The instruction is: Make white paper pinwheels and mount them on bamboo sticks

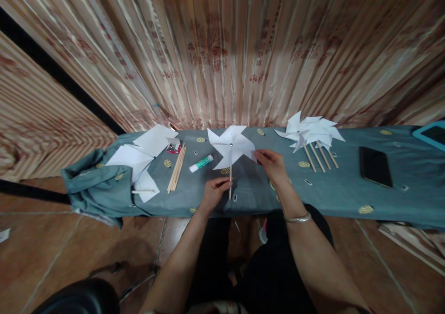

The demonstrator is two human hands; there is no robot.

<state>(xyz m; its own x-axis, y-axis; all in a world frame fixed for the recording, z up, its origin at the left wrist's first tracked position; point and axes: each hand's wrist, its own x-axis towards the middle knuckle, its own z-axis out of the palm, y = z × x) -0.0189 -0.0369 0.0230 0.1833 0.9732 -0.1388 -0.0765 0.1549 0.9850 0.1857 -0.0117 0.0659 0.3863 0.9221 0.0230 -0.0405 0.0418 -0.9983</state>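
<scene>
A white paper pinwheel with a metal pin at its centre is held upright-facing over the middle of the cloth-covered bench. My left hand pinches its wooden stick near the lower end. With thumb and forefinger, my right hand grips the tip of the pinwheel's right blade. A glue stick with a green label lies just left of the pinwheel. Farther left are several loose wooden sticks and a small red-and-white box of pins.
White paper pieces are piled on the bench's left end. Several finished pinwheels overlap at the right, beside a black phone. A blue-edged device sits at the far right. A pleated curtain rises behind the bench.
</scene>
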